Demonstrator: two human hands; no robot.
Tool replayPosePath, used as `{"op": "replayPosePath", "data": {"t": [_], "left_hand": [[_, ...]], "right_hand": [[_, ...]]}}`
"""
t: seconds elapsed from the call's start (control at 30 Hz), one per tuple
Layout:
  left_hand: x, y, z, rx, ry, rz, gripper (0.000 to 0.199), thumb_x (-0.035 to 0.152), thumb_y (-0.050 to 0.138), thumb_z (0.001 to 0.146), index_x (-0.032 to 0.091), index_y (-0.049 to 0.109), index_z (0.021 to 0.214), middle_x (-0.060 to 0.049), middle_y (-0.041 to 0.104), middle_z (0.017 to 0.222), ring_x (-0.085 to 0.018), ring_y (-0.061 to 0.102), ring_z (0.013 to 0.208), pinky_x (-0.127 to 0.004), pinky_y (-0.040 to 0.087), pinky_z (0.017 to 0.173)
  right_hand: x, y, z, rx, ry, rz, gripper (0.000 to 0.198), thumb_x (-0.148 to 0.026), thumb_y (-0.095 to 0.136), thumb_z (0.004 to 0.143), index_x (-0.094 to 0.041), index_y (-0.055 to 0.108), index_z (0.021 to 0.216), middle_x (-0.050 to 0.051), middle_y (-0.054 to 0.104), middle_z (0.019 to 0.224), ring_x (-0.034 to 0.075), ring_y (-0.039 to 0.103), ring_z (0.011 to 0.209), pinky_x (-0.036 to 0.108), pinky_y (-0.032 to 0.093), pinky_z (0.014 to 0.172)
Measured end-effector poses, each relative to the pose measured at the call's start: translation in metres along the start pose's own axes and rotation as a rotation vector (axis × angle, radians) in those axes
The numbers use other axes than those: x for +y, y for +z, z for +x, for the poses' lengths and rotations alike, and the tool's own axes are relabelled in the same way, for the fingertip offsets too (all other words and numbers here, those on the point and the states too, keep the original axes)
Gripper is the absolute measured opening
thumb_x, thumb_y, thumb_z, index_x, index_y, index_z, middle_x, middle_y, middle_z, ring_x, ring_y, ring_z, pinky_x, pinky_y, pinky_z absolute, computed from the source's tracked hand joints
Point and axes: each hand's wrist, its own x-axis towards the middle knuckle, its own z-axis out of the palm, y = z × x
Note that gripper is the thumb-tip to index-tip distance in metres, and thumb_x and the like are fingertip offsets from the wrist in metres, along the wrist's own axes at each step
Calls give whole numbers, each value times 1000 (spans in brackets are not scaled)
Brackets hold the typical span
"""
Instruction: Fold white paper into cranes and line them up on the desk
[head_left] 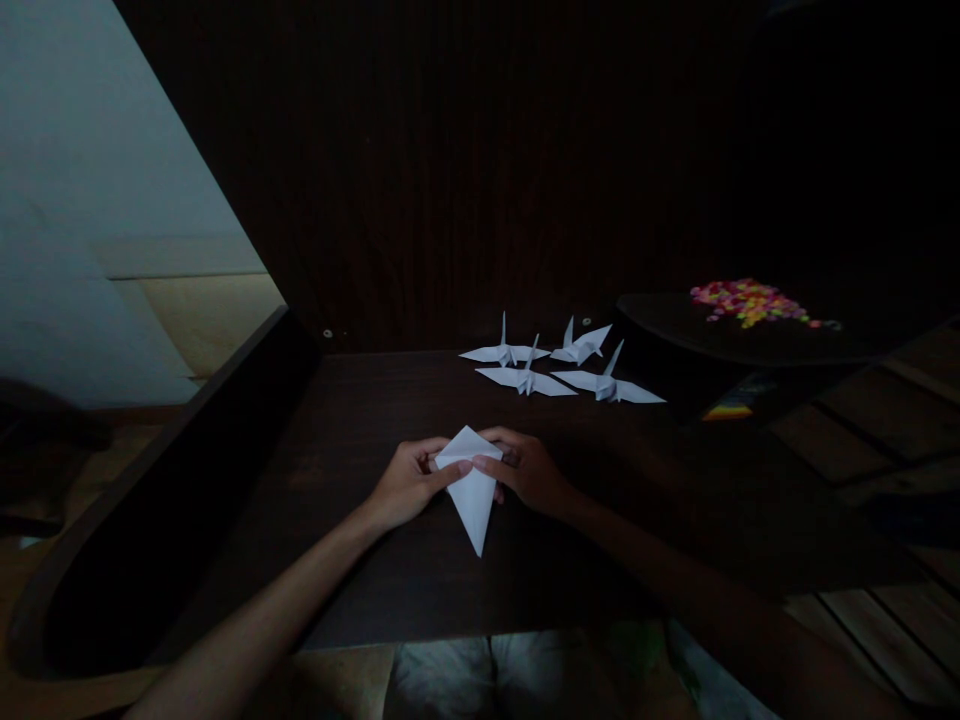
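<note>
A white folded paper (474,500), kite-shaped with its long point toward me, is held just above the dark desk. My left hand (411,480) grips its left corner, thumb on the front face and fingers behind. On the opposite side my right hand (529,472) pinches the right corner the same way. Both thumb tips nearly meet at the middle of the paper. Beyond it stand several white paper cranes, among them a front right crane (606,387), a front left crane (526,381), a back left crane (504,353) and a back right crane (583,345).
The dark wooden desk (352,400) has a raised side panel (172,480) at left and a tall back panel (450,180). At right, a dark rounded surface (660,318) bears a pile of small colourful pieces (754,302). The room is dim.
</note>
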Motion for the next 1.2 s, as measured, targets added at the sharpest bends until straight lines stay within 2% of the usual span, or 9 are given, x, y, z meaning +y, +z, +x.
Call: {"op": "replayPosePath", "data": {"t": [0.3,0.83,1.07,1.2], "left_hand": [[8,0,-3,-74,-14,-39,35,39,72,78,10,73,97,-7,75,81,-21,69,73,-27,52,66],[8,0,-4,-132,-91,-135,39,40,71,79,8,74,101,-11,75,83,-21,71,72,-33,58,71],[2,-1,-1,7,-111,-259,33,23,79,64,10,76,94,-8,75,76,-20,69,65,-30,57,61],[3,-3,0,-13,-101,-382,44,18,75,60,11,74,103,-10,75,80,-22,70,68,-34,58,65]], "right_hand": [[-1,-2,0,24,60,-9,38,-45,67,78,-12,69,98,-2,60,54,9,52,39,19,42,37],[-4,-1,-2,42,33,-27,34,-43,66,77,-15,69,97,-1,63,65,9,51,43,19,40,35],[-2,-5,-3,54,-101,-214,20,-31,60,82,-21,76,88,3,72,76,12,60,56,22,46,49],[-2,-8,-4,32,-217,-306,22,-26,56,86,-22,76,92,2,69,74,12,60,60,21,45,53]]}}
